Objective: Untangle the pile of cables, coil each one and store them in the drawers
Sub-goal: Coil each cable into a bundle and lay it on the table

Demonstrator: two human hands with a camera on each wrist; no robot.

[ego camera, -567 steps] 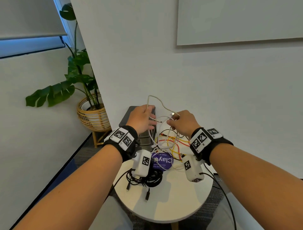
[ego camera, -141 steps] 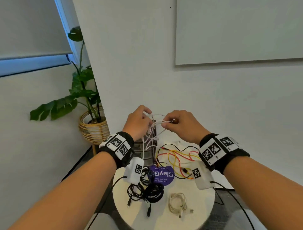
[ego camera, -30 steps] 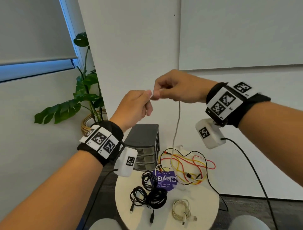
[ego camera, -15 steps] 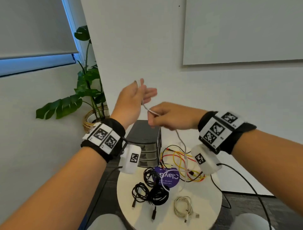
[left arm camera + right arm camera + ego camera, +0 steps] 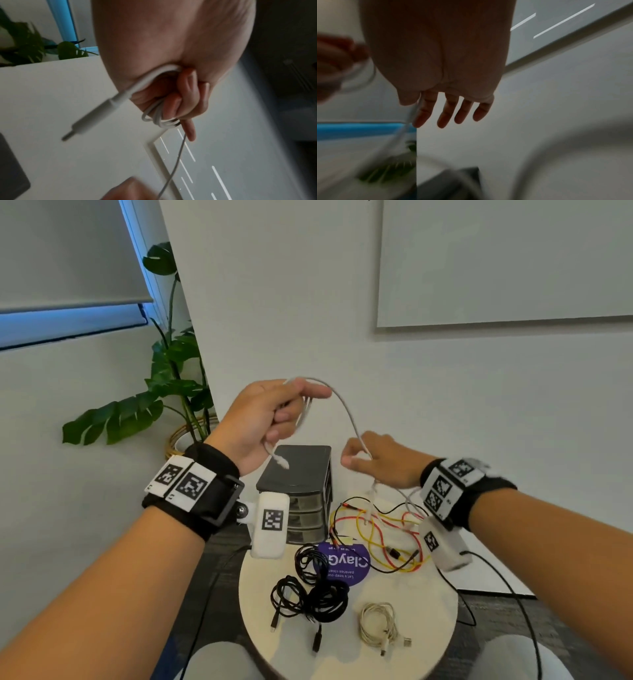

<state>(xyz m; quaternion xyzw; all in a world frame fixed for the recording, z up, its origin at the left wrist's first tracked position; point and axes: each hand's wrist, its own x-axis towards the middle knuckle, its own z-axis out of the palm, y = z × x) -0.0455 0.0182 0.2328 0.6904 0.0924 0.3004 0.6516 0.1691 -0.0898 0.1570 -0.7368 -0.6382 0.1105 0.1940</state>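
A thin white cable [image 5: 346, 409] arcs between my two hands above the round table [image 5: 421, 611]. My left hand [image 5: 274, 412] grips several loops of it [image 5: 159, 119], and its plug [image 5: 282, 463] dangles below the palm. Lower and to the right, my right hand [image 5: 376, 463] pinches the cable [image 5: 410, 115] between thumb and index finger, the other fingers straight. The cable's tail drops onto a tangle of red, yellow and black wires [image 5: 380, 539]. A dark three-drawer unit [image 5: 301, 474] stands at the back of the table, its drawers closed.
A heap of black cables [image 5: 315, 594] and a coiled off-white cable [image 5: 376, 621] lie at the table's front, with a purple round sticker [image 5: 342, 566] between them and the wires. A potted plant [image 5: 164, 392] stands left of the wall corner.
My left hand has turned and taken on another loop of the white cable. My right hand has dropped lower and moved right, drawing the cable in an arc.
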